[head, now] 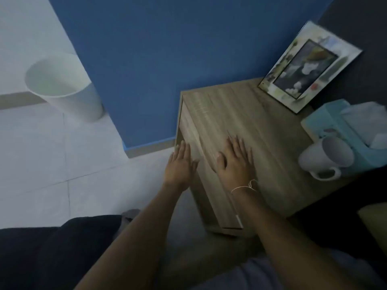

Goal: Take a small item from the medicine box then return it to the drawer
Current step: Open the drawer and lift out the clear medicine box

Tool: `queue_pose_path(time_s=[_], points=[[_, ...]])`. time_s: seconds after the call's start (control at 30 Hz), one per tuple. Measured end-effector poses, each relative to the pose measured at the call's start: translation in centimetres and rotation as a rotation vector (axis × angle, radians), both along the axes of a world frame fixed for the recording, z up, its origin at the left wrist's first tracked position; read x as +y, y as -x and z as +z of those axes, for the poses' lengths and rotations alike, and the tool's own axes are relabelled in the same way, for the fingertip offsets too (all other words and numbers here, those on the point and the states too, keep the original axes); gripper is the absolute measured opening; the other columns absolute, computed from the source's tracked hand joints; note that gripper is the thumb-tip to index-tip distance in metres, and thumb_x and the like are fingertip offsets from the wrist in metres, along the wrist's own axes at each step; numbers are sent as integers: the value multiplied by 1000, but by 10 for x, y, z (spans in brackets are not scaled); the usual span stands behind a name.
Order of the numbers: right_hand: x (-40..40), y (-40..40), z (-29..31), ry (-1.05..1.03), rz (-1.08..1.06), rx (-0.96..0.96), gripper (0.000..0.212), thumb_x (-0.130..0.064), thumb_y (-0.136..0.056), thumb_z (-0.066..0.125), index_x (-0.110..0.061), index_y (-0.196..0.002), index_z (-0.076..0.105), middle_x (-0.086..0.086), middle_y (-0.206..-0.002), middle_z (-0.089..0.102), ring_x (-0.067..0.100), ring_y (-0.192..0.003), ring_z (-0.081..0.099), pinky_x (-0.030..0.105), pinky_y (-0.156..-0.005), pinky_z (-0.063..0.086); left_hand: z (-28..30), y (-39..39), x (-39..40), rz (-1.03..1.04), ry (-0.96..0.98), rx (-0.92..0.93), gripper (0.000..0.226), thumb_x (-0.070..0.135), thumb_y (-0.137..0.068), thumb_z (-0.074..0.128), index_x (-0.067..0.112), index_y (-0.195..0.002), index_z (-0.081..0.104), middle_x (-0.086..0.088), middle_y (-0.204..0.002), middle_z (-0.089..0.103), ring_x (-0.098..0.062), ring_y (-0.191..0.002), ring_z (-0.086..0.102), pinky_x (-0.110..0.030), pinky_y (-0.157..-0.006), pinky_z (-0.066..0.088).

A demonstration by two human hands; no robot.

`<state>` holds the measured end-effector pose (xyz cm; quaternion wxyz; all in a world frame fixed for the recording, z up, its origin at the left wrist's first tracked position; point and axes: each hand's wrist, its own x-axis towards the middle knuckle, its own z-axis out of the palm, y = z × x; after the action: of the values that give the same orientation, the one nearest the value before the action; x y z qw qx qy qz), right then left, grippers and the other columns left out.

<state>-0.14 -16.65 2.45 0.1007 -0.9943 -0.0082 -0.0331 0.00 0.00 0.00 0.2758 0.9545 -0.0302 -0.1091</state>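
A wooden bedside cabinet (247,114) stands against the blue wall, with its drawer front (194,143) on the left face, closed. My left hand (180,164) is flat with fingers apart, against the drawer front near its top edge. My right hand (236,162) lies flat on the cabinet top near the front edge, fingers spread, a thin string around the wrist. Neither hand holds anything. No medicine box is in sight.
On the cabinet top stand a picture frame (307,68) at the back, a teal tissue box (339,126) and a white mug (326,158) at the right. A white bin (62,86) stands on the tiled floor at the left. My dark-clothed legs fill the bottom.
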Motion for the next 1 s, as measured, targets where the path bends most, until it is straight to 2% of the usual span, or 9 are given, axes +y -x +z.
queue_pose_path(time_s=[0.13, 0.33, 0.5, 0.67, 0.8, 0.9, 1.0], points=[[-5, -2, -4, 32, -17, -60, 58, -47, -96, 25, -18, -146, 30, 9, -155, 30, 24, -146, 18, 50, -119, 15, -16, -10, -22, 35, 85, -19, 71, 50, -98, 27, 8, -151, 3, -10, -162, 3, -21, -149, 2, -33, -123, 4], [-5, -3, -7, 18, -10, -74, 59, -47, -96, 27, -17, -147, 30, 9, -156, 29, 23, -147, 16, 50, -119, 15, -32, -21, -39, 96, 251, -34, 81, 50, -94, 40, 9, -151, -1, -9, -162, 3, -20, -149, 4, -33, -121, 7], [-4, -3, -8, -13, -15, -74, 58, -46, -96, 30, -17, -146, 32, 10, -156, 29, 23, -147, 17, 50, -119, 14, -30, -15, -41, 123, 297, -35, 77, 45, -95, 41, 9, -151, 1, -7, -162, 7, -21, -148, 9, -34, -122, 9], [-5, -4, -8, -24, -11, -74, 58, -47, -96, 29, -16, -146, 32, 11, -155, 29, 24, -147, 18, 49, -119, 14, -32, -7, -24, 132, 271, -37, 74, 47, -97, 34, 9, -151, 0, -7, -162, 8, -20, -148, 12, -32, -121, 9], [-5, -3, -4, -22, -8, -72, 57, -45, -97, 29, -16, -146, 32, 11, -155, 30, 25, -146, 18, 49, -119, 14, -25, 6, -1, 117, 233, -110, 75, 45, -98, 34, 9, -150, -7, -9, -162, -1, -20, -149, 6, -33, -121, 11], [-4, -2, 0, -18, 2, -41, 57, -44, -97, 29, -17, -147, 30, 10, -156, 28, 25, -147, 17, 48, -120, 12, -15, 13, 22, 55, 66, -213, 76, 36, -98, 40, 5, -149, -6, -14, -161, -6, -23, -149, -3, -34, -122, 7], [-5, -3, 2, -18, 14, -31, 57, -44, -96, 29, -16, -147, 30, 11, -156, 27, 25, -147, 17, 49, -119, 12, -8, 19, 43, -12, -135, -220, 76, 32, -96, 41, 4, -149, -7, -16, -160, -8, -25, -148, -7, -38, -122, 4]])
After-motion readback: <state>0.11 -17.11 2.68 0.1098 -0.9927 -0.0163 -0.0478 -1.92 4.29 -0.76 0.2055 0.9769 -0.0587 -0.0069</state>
